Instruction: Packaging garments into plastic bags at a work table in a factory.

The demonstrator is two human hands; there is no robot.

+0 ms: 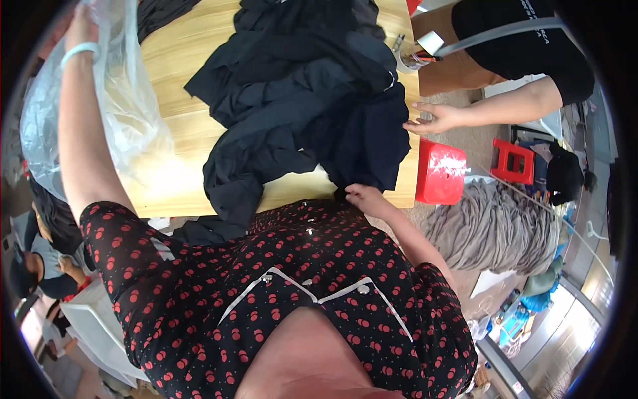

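Our right fingers (pixel 355 191) pinch crumpled black cloth (pixel 292 100) running lengthwise away from us, left fingers (pixel 80 25) grasping a translucent plastic bag (pixel 129 86).

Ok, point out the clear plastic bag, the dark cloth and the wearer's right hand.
Clear plastic bag (pixel 126 93): head view, on its crumpled side.
Dark cloth (pixel 292 100): head view, middle of the heap.
Wearer's right hand (pixel 367 201): head view, middle of the hand.

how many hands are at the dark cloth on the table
2: the person's right hand at the near edge of the cloth, a co-worker's hand by its right edge. Others may be hidden under it.
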